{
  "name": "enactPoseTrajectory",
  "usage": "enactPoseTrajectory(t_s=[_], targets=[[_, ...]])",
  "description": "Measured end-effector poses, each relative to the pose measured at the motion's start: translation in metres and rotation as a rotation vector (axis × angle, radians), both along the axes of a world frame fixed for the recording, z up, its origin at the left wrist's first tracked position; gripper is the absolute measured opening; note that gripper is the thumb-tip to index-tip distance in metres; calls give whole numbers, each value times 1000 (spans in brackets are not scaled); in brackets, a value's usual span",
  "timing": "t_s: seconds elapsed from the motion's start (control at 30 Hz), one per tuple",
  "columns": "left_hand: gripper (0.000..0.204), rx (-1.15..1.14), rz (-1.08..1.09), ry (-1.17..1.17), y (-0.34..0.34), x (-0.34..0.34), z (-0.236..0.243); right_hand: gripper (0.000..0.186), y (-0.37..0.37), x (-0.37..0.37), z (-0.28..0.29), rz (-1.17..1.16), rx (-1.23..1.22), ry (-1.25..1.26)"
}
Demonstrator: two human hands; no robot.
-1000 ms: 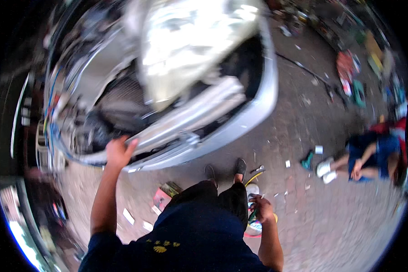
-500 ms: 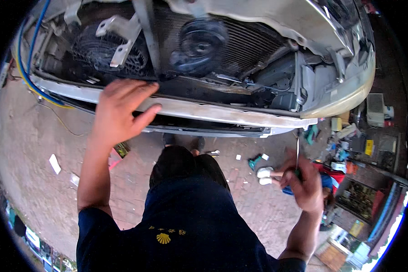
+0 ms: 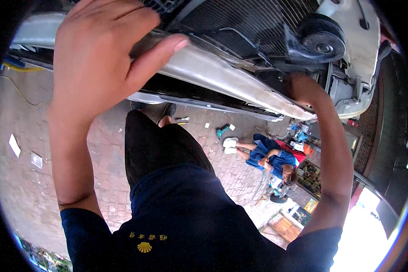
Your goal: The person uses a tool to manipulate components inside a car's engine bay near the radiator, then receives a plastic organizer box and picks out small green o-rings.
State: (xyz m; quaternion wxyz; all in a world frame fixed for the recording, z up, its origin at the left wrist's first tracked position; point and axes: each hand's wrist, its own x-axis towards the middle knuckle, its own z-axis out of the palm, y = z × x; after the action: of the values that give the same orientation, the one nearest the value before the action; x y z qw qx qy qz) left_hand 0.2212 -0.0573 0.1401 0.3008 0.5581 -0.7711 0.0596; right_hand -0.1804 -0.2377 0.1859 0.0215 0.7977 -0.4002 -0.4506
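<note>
My left hand (image 3: pixel 99 54) rests flat, fingers spread, on the silver front crossbar (image 3: pixel 213 75) of a car with its bumper off. My right hand (image 3: pixel 303 88) reaches under the right end of that bar, below the black radiator (image 3: pixel 249 20) and a round black horn (image 3: pixel 324 38); its fingers are hidden in the shadow, so I cannot tell what it grips. My dark trousers and navy shirt fill the lower middle.
A person in blue (image 3: pixel 269 156) sits on the brick paving to the right, among tools and boxes (image 3: pixel 303 177). A green tool (image 3: pixel 222 130) and small parts lie near my feet. Paper scraps (image 3: pixel 14 145) lie on the left. A yellow cable (image 3: pixel 18 69) runs under the car.
My head has tilted closer to the car. My left hand stays on the crossbar. My right hand, which hung low by my side holding something, has risen to the right end of the bar.
</note>
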Motion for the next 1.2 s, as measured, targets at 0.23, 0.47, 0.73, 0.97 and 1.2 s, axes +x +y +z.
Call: enactPoseTrajectory(t_s=[0.23, 0.47, 0.73, 0.97, 1.2], targets=[[35, -116, 133, -20, -5, -10, -3, 34, -41, -54, -43, 270, -322, -108], [30, -75, -12, 13, -3, 6, -12, 49, -49, -44, -45, -389, 129, 125], [34, -105, -47, -112, -5, 10, -13, 34, -38, -31, -52, -1052, -59, -338], [36, -79, -55, -115, -6, 15, -14, 33, -55, -82, -94, -782, -190, -318], [37, -105, -42, -79, -8, 14, -19, 34, -46, -30, -79, -913, -67, -300]])
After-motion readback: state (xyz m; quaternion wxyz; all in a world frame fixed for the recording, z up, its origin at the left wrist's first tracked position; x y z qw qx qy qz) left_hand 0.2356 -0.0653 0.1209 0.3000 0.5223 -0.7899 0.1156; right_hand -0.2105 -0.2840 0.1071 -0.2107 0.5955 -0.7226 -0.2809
